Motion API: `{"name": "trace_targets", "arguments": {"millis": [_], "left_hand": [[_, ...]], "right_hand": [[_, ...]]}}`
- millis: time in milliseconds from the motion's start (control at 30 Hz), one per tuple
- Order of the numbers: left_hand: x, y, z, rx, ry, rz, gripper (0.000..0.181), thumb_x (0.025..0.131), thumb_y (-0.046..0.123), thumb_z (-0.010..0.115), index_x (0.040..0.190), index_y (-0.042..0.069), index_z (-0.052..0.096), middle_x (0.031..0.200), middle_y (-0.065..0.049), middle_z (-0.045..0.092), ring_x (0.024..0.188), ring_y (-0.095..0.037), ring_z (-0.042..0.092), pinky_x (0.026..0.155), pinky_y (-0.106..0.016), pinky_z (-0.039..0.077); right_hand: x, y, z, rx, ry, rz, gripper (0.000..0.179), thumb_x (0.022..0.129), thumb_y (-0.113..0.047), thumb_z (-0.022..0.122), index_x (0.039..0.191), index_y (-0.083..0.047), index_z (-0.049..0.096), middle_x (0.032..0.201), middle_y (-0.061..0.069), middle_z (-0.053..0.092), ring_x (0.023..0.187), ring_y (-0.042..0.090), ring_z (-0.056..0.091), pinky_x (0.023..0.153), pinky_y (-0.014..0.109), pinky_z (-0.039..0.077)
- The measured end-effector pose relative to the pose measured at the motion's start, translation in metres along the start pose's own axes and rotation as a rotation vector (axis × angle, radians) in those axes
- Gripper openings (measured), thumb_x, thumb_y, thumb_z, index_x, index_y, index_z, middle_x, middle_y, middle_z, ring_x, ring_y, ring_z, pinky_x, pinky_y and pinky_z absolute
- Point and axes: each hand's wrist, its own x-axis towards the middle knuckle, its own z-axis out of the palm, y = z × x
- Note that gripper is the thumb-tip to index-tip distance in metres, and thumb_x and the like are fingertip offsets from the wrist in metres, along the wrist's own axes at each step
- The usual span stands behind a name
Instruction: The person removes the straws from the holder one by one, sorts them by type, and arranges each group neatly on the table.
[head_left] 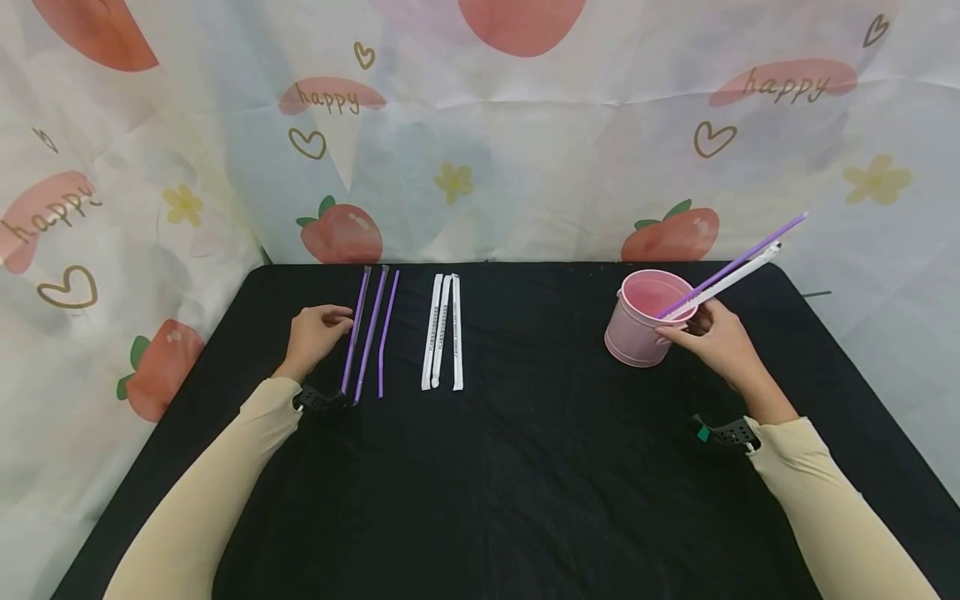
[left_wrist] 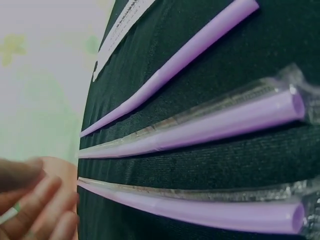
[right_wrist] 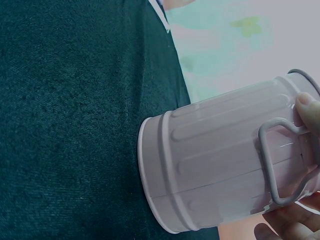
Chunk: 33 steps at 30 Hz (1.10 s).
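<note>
My left hand (head_left: 318,333) is beside the leftmost wrapped purple straw (head_left: 356,329), fingers loosely bent and nothing in them. A second purple straw in clear film (head_left: 371,333) and a bare purple straw (head_left: 387,333) lie just to its right. In the left wrist view the fingers (left_wrist: 35,210) are near the far ends of the purple straws. My right hand (head_left: 720,342) grips a pink metal bucket (head_left: 637,333) near its rim, thumb and fingers around the side handle (right_wrist: 270,160). From the bucket lean a purple straw (head_left: 750,254) and white paper-wrapped straw (head_left: 738,275), slanting right.
Several white paper-wrapped straws (head_left: 442,333) lie side by side, right of the purple ones. Everything is on a black cloth-covered table (head_left: 525,483). A printed curtain (head_left: 525,183) hangs behind it and at the left.
</note>
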Motion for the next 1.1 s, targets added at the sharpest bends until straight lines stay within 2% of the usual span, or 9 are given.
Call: {"name": "trace_targets", "arguments": {"millis": [67, 200, 300, 433, 500, 667, 800, 967, 1100], "left_hand": [[0.001, 0.0, 0.001, -0.02, 0.038, 0.069, 0.022, 0.088, 0.01, 0.065, 0.107, 0.0, 0.069, 0.094, -0.018, 0.072, 0.085, -0.03, 0.069, 0.072, -0.037, 0.054], [0.001, 0.001, 0.004, -0.119, 0.094, 0.184, 0.021, 0.086, 0.006, 0.067, 0.106, 0.0, 0.068, 0.093, -0.017, 0.072, 0.085, -0.028, 0.069, 0.073, -0.018, 0.053], [0.001, 0.003, 0.008, -0.193, 0.119, 0.285, 0.022, 0.084, 0.004, 0.068, 0.106, 0.0, 0.068, 0.094, -0.016, 0.072, 0.085, -0.028, 0.069, 0.073, -0.01, 0.051], [-0.002, 0.011, 0.012, -0.243, 0.133, 0.391, 0.026, 0.082, 0.002, 0.07, 0.107, 0.0, 0.068, 0.096, -0.016, 0.072, 0.086, -0.029, 0.068, 0.08, -0.03, 0.056], [-0.005, 0.022, 0.012, -0.256, 0.131, 0.414, 0.027, 0.081, 0.0, 0.071, 0.107, -0.002, 0.067, 0.096, -0.018, 0.071, 0.087, -0.031, 0.068, 0.082, -0.03, 0.055], [-0.015, 0.059, 0.01, -0.29, 0.115, 0.48, 0.027, 0.079, -0.006, 0.069, 0.105, -0.009, 0.065, 0.095, -0.023, 0.07, 0.088, -0.034, 0.067, 0.085, -0.012, 0.05], [-0.009, 0.072, 0.022, -0.325, 0.101, 0.53, 0.029, 0.078, -0.006, 0.07, 0.106, -0.008, 0.065, 0.096, -0.024, 0.07, 0.09, -0.033, 0.068, 0.088, -0.021, 0.053], [0.007, 0.079, 0.046, -0.367, 0.059, 0.558, 0.031, 0.079, -0.002, 0.071, 0.11, -0.004, 0.065, 0.098, -0.02, 0.07, 0.092, -0.029, 0.068, 0.088, -0.034, 0.054], [0.013, 0.095, 0.061, -0.392, 0.028, 0.581, 0.032, 0.08, 0.0, 0.071, 0.111, -0.001, 0.065, 0.098, -0.018, 0.07, 0.093, -0.027, 0.068, 0.088, -0.034, 0.054]], "right_hand": [[0.0, 0.0, 0.0, -0.004, -0.004, 0.006, 0.065, 0.088, -0.027, 0.066, 0.136, 0.005, 0.034, 0.133, 0.029, 0.048, 0.097, -0.013, 0.048, 0.077, 0.0, 0.043], [-0.001, 0.0, 0.0, -0.012, -0.003, 0.011, 0.066, 0.088, -0.028, 0.066, 0.136, 0.005, 0.034, 0.133, 0.029, 0.049, 0.101, -0.006, 0.051, 0.077, 0.001, 0.043], [-0.001, -0.001, 0.0, -0.01, -0.003, 0.006, 0.067, 0.088, -0.028, 0.066, 0.136, 0.005, 0.034, 0.132, 0.03, 0.048, 0.107, 0.008, 0.057, 0.078, 0.002, 0.045], [-0.001, -0.002, 0.0, -0.013, -0.002, 0.002, 0.067, 0.088, -0.028, 0.066, 0.137, 0.006, 0.033, 0.132, 0.03, 0.048, 0.113, 0.024, 0.057, 0.079, 0.004, 0.046], [-0.001, -0.002, 0.0, -0.011, 0.0, 0.003, 0.067, 0.088, -0.028, 0.066, 0.137, 0.005, 0.034, 0.132, 0.03, 0.048, 0.108, 0.009, 0.057, 0.077, 0.002, 0.044], [0.0, 0.0, 0.0, 0.014, 0.002, -0.004, 0.066, 0.088, -0.027, 0.066, 0.136, 0.005, 0.034, 0.131, 0.03, 0.048, 0.094, -0.018, 0.045, 0.076, 0.0, 0.043], [0.0, 0.0, 0.0, 0.013, 0.001, -0.001, 0.065, 0.089, -0.028, 0.065, 0.136, 0.005, 0.034, 0.131, 0.029, 0.049, 0.093, -0.019, 0.044, 0.076, 0.0, 0.043], [-0.001, 0.0, 0.0, 0.005, -0.005, -0.001, 0.066, 0.088, -0.028, 0.066, 0.136, 0.005, 0.034, 0.131, 0.03, 0.048, 0.102, -0.004, 0.054, 0.076, 0.0, 0.044], [0.0, 0.001, 0.001, 0.007, -0.003, 0.0, 0.066, 0.088, -0.028, 0.066, 0.136, 0.005, 0.034, 0.13, 0.029, 0.049, 0.097, -0.012, 0.05, 0.075, 0.0, 0.043]]}}
